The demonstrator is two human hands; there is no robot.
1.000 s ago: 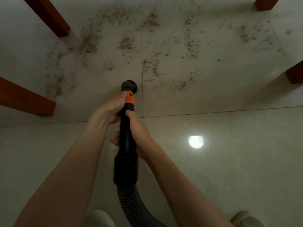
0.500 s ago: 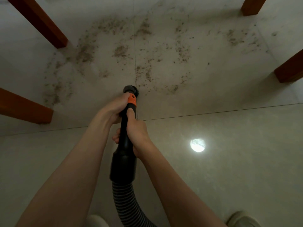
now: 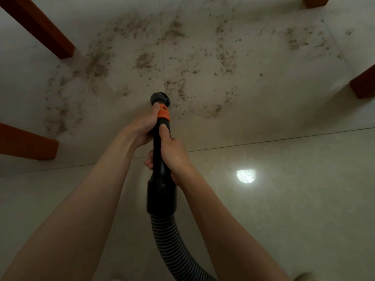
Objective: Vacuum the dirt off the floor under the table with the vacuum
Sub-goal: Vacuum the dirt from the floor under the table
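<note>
Dirt [image 3: 97, 59] lies scattered over the tiled floor [image 3: 284, 199] between the wooden table legs, thickest at the far left beside one leg [image 3: 50, 35] and thinning in patches toward the far right. A second leg [image 3: 26, 142] stands nearer on the left. At the centre, the vacuum wand [image 3: 161, 151] points away from the person, its round nozzle [image 3: 160, 99] at the near edge of the mess. The left hand [image 3: 142, 128] wraps its fingers around the wand just behind the orange collar [image 3: 164, 114]; the right hand [image 3: 172, 157] grips the black tube nearer the body, thumb laid along the top. The ribbed hose [image 3: 172, 244] trails back toward the lower edge. To the right, a bright round reflection [image 3: 246, 176] sits on the tile, and two more legs [image 3: 363, 84] show at the right edge.

Judging from the spread, a pass too fast or held too high would likely leave grains behind, and swinging wide left could knock the nozzle against a leg or push dirt behind it.

Whether the nozzle touches the floor cannot be told. The tabletop, the vacuum's body and the legs' upper parts are out of view, and dim light blurs the finer grains.
</note>
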